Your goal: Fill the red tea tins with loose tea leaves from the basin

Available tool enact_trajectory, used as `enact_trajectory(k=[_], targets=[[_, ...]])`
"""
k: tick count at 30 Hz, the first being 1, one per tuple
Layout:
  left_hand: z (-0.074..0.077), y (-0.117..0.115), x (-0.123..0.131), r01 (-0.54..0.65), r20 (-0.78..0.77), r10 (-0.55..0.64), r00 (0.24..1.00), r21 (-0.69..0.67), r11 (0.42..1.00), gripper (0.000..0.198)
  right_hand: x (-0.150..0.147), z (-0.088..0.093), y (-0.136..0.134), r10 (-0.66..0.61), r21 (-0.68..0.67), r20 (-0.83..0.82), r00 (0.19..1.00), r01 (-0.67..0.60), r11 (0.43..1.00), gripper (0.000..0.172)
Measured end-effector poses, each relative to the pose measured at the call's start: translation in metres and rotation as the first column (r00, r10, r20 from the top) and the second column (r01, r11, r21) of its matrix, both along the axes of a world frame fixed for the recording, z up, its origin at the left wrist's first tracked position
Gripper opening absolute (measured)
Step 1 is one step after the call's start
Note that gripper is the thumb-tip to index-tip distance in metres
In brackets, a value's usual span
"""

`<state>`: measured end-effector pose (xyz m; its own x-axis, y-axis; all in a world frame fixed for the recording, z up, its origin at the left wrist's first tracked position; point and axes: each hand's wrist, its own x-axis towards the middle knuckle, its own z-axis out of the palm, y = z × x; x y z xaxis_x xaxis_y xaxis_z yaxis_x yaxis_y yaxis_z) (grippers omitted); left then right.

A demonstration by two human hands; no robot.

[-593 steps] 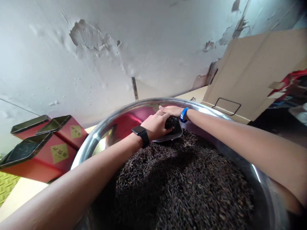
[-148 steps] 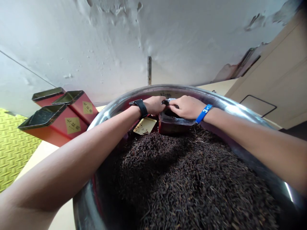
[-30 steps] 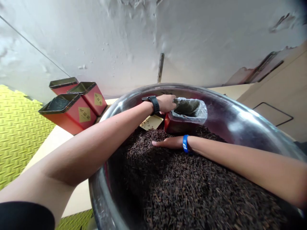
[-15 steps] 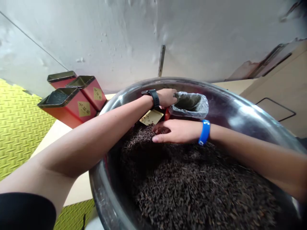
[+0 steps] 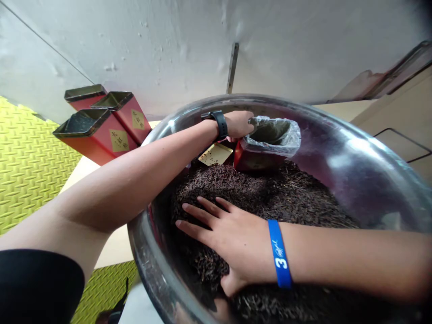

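Dark loose tea [image 5: 286,198] fills the steel basin [image 5: 354,148]; right hand [image 5: 232,238] lies flat and spread on it, left hand [image 5: 238,124] grips the lined red tin [image 5: 256,157].

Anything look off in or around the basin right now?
No spill shows outside the steel basin. The red tin with its plastic liner sits tilted, partly sunk in the tea leaves, its liner rim held by the left hand. The right hand lies flat on the leaves.

A white "3" stands on the blue wristband [image 5: 279,254].
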<state>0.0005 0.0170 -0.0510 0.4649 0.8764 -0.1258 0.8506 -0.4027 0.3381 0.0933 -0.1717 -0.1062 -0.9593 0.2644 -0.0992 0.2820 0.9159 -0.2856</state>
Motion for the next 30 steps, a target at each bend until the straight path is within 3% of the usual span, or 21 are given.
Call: enact_trajectory(k=[4, 6, 9, 11, 14, 16, 18, 20, 22, 27, 30], targets=[[0.000, 0.000, 0.001, -0.012, -0.011, 0.012, 1.000, 0.008, 1.000, 0.045, 0.001, -0.009, 0.022, -0.078, 0.152, 0.082, 0.994, 0.064, 0.986, 0.124], [0.000, 0.000, 0.001, -0.008, -0.001, 0.008, 1.000, 0.010, 1.000, 0.045, 0.006, -0.014, 0.043, -0.153, 0.278, 0.139, 0.979, 0.109, 0.954, 0.108], [0.000, -0.002, 0.002, -0.004, 0.010, 0.003, 1.000, 0.008, 1.000, 0.045, 0.019, -0.017, 0.076, -0.311, 0.471, 0.159, 0.937, 0.205, 0.858, 0.074], [0.001, -0.003, 0.002, -0.012, 0.002, 0.012, 1.000, 0.007, 1.000, 0.045, 0.026, -0.008, 0.090, -0.356, 0.505, 0.183, 0.916, 0.223, 0.834, 0.069], [0.002, -0.005, 0.002, -0.020, -0.010, 0.020, 1.000, -0.001, 1.000, 0.046, 0.028, 0.023, 0.088, -0.236, 0.335, 0.265, 0.935, 0.140, 0.932, 0.057], [0.003, -0.005, 0.002, -0.013, -0.008, 0.013, 1.000, -0.005, 1.000, 0.046, 0.024, 0.044, 0.074, -0.021, 0.024, 0.316, 0.948, 0.014, 1.000, 0.034], [0.003, -0.005, 0.002, -0.011, -0.012, 0.011, 1.000, 0.002, 1.000, 0.045, 0.018, 0.058, 0.057, 0.253, -0.337, 0.311, 0.916, -0.142, 0.931, 0.028], [0.003, -0.003, 0.002, -0.005, -0.026, 0.005, 1.000, 0.020, 1.000, 0.044, 0.013, 0.061, 0.042, 0.399, -0.504, 0.294, 0.868, -0.214, 0.837, 0.032], [0.002, -0.002, 0.003, 0.000, -0.039, 0.001, 0.999, 0.038, 0.999, 0.043, 0.009, 0.056, 0.029, 0.408, -0.495, 0.327, 0.852, -0.213, 0.843, 0.037], [0.001, 0.000, 0.002, -0.020, -0.033, 0.022, 0.999, 0.056, 0.998, 0.041, 0.006, 0.035, 0.016, 0.261, -0.359, 0.419, 0.869, -0.106, 0.927, 0.052], [0.001, -0.001, 0.002, -0.005, -0.021, 0.006, 1.000, 0.044, 0.999, 0.041, 0.003, 0.019, 0.025, 0.151, -0.172, 0.296, 0.943, -0.103, 0.980, 0.051]])
